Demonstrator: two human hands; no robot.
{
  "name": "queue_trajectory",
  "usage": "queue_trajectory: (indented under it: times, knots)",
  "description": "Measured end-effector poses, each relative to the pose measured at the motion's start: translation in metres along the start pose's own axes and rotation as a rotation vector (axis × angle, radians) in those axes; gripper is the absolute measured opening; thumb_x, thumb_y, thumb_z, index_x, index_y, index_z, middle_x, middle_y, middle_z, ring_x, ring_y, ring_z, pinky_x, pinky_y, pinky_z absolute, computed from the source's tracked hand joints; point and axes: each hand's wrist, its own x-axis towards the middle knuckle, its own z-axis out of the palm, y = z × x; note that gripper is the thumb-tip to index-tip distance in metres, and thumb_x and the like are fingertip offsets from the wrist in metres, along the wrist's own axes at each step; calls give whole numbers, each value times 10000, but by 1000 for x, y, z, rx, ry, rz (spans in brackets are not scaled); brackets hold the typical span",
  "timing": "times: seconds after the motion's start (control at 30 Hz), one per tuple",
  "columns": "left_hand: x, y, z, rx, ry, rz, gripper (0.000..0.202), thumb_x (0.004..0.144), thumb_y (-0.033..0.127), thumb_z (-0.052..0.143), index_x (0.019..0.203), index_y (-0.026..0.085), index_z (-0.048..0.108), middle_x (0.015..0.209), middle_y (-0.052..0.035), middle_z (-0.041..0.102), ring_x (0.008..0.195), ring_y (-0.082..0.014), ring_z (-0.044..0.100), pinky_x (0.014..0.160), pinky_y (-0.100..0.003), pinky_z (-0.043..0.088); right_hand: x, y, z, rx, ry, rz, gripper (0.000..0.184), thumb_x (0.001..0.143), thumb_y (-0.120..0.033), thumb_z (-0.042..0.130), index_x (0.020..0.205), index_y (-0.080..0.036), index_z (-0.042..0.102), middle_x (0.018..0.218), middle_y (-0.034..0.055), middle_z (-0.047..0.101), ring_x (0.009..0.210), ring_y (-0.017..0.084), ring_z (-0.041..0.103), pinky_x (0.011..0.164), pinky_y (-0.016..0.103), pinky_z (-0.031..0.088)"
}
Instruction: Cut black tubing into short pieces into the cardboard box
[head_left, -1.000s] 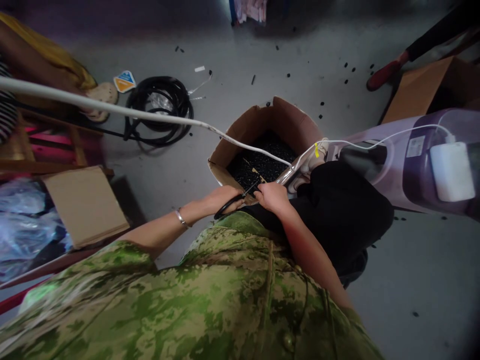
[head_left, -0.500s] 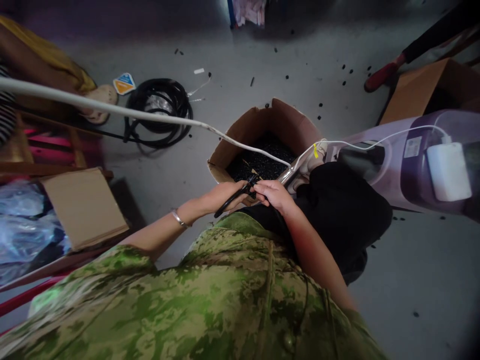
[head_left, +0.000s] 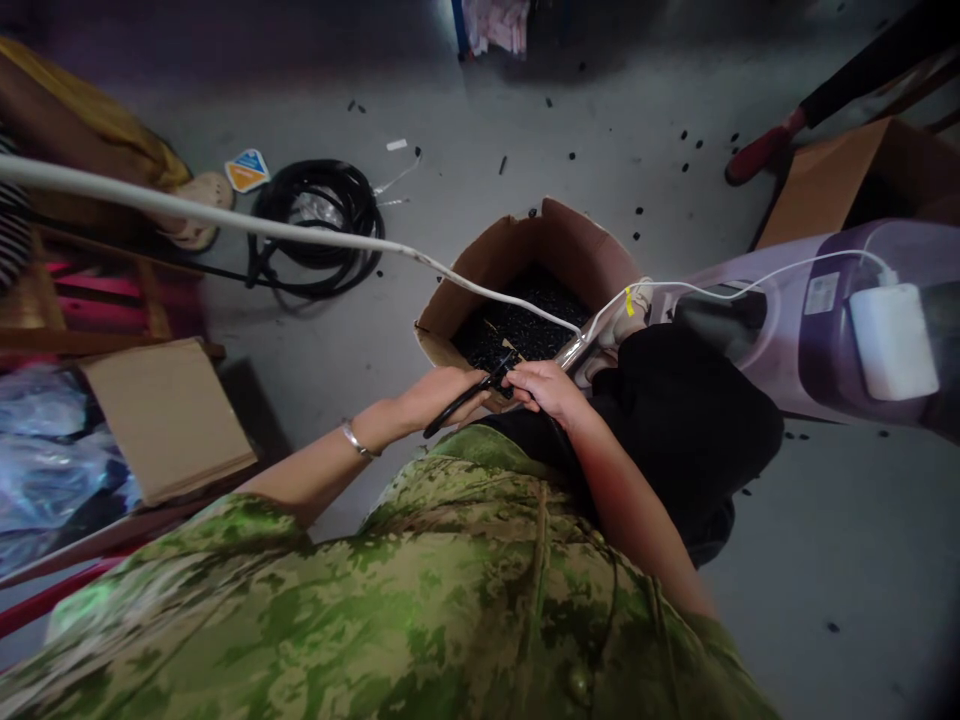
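My left hand (head_left: 433,392) is closed around the black handles of a pair of scissors (head_left: 466,396), whose blades point right toward my right hand. My right hand (head_left: 549,388) is closed in a pinch on a thin black piece (head_left: 508,385) held at the blade tips; what it is I cannot make out. Both hands hover over the near edge of an open cardboard box (head_left: 525,262) filled with small black bits (head_left: 525,320). A silver bracelet (head_left: 352,439) sits on my left wrist.
A white cable (head_left: 225,218) crosses from the left to a purple-and-white machine (head_left: 832,320) at the right. A black hose coil (head_left: 319,225) lies on the grey floor, with black bits scattered about. Cardboard (head_left: 169,415) lies left; another box (head_left: 847,180) and another person's red shoe (head_left: 757,155) are far right.
My right hand has shifted slightly left toward the scissor tips and now pinches the black piece there. The left hand stays closed on the scissors.
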Motion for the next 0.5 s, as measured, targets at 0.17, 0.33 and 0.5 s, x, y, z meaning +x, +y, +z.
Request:
queue_trajectory:
  times: [0.17, 0.33, 0.5]
  knots:
    - [-3, 1, -1, -31, -41, -19, 305, 997, 356, 408, 925, 177, 644, 809, -84, 735, 739, -198, 686, 655, -252, 461, 3, 0, 3, -154, 70, 25, 236, 883, -235, 537, 657, -172, 558, 427, -93, 424, 337, 58, 325, 405, 212, 205]
    - [-1, -1, 4, -36, -49, -44, 305, 987, 349, 420, 902, 182, 661, 794, -77, 739, 718, -195, 682, 635, -249, 450, 4, 0, 3, -493, 120, 11, 352, 930, -236, 528, 584, -196, 474, 466, -68, 455, 409, 84, 412, 474, 229, 283]
    - [-1, -1, 5, -37, -80, -37, 295, 976, 327, 422, 922, 172, 667, 817, -93, 742, 732, -205, 678, 658, -267, 472, 3, -8, 5, -992, 143, 4, 339, 983, -304, 519, 693, -171, 635, 708, 33, 683, 699, 146, 609, 608, 247, 346]
